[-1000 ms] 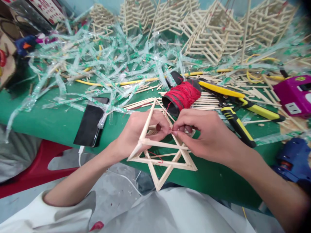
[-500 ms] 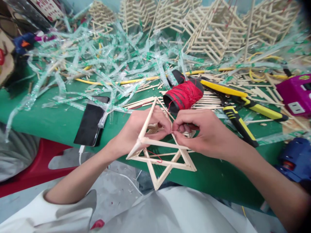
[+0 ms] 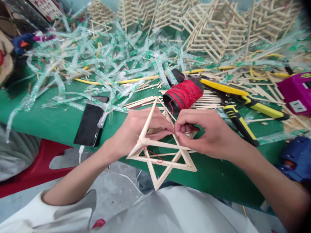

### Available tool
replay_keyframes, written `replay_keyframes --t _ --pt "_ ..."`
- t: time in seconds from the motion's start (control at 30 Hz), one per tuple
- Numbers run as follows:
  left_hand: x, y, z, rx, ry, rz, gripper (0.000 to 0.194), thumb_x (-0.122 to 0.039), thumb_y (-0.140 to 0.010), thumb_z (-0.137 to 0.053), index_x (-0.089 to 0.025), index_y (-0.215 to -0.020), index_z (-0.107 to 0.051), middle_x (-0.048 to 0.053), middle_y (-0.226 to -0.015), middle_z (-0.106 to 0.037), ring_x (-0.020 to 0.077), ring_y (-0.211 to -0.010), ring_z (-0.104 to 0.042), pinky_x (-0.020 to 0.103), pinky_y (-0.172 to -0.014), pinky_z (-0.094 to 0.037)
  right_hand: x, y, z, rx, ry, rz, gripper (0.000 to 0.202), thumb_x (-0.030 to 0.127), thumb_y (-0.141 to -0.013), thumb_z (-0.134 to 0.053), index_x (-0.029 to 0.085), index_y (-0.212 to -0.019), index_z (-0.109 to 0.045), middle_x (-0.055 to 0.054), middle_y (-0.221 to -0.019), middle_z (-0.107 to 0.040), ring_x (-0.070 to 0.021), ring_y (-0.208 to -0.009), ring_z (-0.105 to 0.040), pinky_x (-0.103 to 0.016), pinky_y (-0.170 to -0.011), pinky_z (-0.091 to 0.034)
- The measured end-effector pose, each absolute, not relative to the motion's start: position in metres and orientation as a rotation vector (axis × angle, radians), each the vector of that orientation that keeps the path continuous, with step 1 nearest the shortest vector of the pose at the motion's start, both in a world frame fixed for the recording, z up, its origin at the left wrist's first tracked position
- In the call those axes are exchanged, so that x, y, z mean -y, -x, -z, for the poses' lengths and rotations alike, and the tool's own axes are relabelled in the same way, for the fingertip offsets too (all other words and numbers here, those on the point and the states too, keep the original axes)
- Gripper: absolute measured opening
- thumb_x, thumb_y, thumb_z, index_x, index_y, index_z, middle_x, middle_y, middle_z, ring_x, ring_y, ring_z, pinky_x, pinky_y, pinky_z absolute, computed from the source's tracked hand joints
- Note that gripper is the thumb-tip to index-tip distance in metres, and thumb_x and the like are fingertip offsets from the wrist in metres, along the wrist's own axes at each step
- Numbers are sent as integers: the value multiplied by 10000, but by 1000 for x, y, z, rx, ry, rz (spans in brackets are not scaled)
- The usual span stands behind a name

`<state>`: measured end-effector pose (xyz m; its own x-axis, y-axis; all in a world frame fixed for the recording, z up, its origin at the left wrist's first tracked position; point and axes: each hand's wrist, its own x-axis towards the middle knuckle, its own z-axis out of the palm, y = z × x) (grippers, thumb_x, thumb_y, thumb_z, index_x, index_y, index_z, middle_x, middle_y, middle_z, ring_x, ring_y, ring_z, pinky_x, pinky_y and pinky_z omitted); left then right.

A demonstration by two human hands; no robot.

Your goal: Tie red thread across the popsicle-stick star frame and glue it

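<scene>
A star-shaped frame of thin wooden sticks (image 3: 167, 144) stands at the near edge of the green table, its lowest point jutting over the edge. My left hand (image 3: 148, 124) reaches in behind one of its sticks, thumb and fingertips pinched together. Opposite it, my right hand (image 3: 196, 129) is pinched too, and the fingertips of both hands meet at red thread (image 3: 172, 118) by the frame's right side. This thread runs up toward a black spool wound with red thread (image 3: 186, 94), lying just beyond. Another short red thread end (image 3: 159, 161) hangs on the frame's near stick.
Yellow-black pliers (image 3: 240, 116) lie right of the spool, near a purple box (image 3: 295, 94) and a blue tool (image 3: 296, 158). Left lies a phone (image 3: 88, 121) with a white cable. Clear tape strips (image 3: 80, 58), loose sticks and several stacked stick structures (image 3: 221, 32) cover the back.
The pinched fingertips of both hands have shifted very slightly to the right. Red thread now shows more plainly between them and the spool. The stick frame stays almost in place.
</scene>
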<state>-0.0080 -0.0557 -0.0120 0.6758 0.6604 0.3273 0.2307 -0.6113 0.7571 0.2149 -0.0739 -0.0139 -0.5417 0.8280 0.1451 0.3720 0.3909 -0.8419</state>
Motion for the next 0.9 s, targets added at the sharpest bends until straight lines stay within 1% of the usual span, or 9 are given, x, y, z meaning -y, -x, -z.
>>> replay_keyframes --t 0.13,0.33,0.53,0.63,0.77,0.83,0.9 --pt "53 8 8 -666 -2254 -624 121 -199 -975 -616 -199 -975 -736 58 -941 -767 149 -893 -686 281 -826 -531 74 -215 14 2084 1021 -1061 172 28 -790 -599 197 -761 -589 34 -705 -557 -75 -616 -467 -209 -536 -374" --pt "54 9 12 -672 -2254 -646 93 -176 -953 -630 -194 -971 -720 69 -967 -756 160 -899 -680 313 -868 -535 73 -215 12 2088 1033 -1074 168 38 -797 -599 201 -762 -582 35 -710 -564 -77 -617 -473 -216 -547 -386" --pt "55 8 11 -709 -2264 -718 90 -152 -922 -663 -199 -951 -734 82 -983 -744 143 -880 -686 258 -781 -554 73 -216 13 2098 1018 -1063 160 43 -809 -597 198 -769 -585 33 -718 -561 -77 -626 -473 -219 -560 -387" --pt "55 8 11 -678 -2250 -741 82 -146 -908 -677 -212 -926 -722 65 -950 -757 151 -877 -703 281 -820 -565 73 -216 14 2110 1016 -1052 152 43 -811 -596 190 -774 -592 29 -725 -559 -77 -631 -470 -224 -582 -395" --pt "55 9 14 -648 -2213 -764 79 -134 -897 -686 -193 -849 -666 52 -915 -751 150 -854 -701 321 -890 -553 73 -216 15 2113 991 -1022 172 31 -806 -593 199 -772 -576 30 -720 -556 -81 -622 -467 -227 -573 -390" --pt "56 8 14 -661 -2164 -762 83 -148 -888 -699 -192 -841 -648 50 -904 -746 153 -848 -695 314 -865 -552 73 -216 15 2113 990 -1023 185 26 -806 -591 205 -771 -568 30 -719 -560 -85 -622 -472 -228 -568 -390" --pt "57 7 13 -718 -2110 -745 72 -163 -888 -704 -195 -867 -643 40 -879 -731 145 -812 -681 276 -776 -547 73 -217 15 2113 994 -1033 185 27 -808 -591 208 -776 -569 28 -727 -569 -89 -631 -482 -231 -574 -396"
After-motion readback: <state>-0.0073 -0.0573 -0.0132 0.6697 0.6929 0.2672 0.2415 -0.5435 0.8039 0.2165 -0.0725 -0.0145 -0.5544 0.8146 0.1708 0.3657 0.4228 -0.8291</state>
